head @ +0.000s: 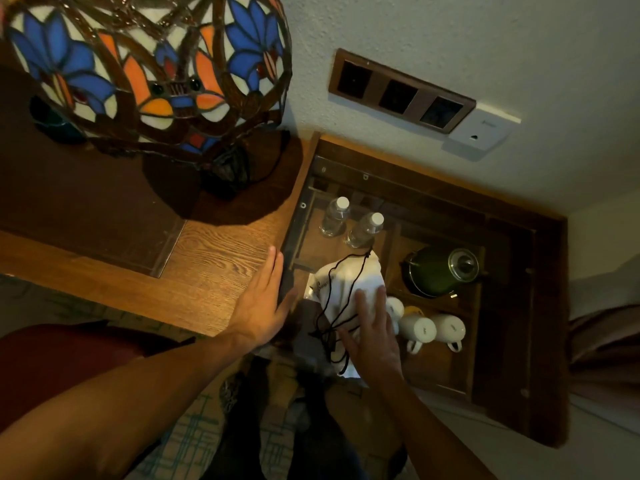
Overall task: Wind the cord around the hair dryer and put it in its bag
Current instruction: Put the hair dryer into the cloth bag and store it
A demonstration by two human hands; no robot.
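Observation:
A white cloth bag (341,287) with a black drawstring lies in the lower wooden compartment, right of the desk's edge. The bag looks full; the hair dryer itself is hidden and I cannot see it. My right hand (372,332) lies flat on the bag's near end, fingers spread over the cloth and the drawstring. My left hand (265,301) rests flat with fingers together at the right edge of the desk top (207,258), holding nothing.
Two water bottles (349,220) stand behind the bag. A green kettle (438,271) and upturned white mugs (431,329) sit to its right. A stained-glass lamp (149,64) fills the desk's far side. Wall sockets (400,95) are above. My legs stand below.

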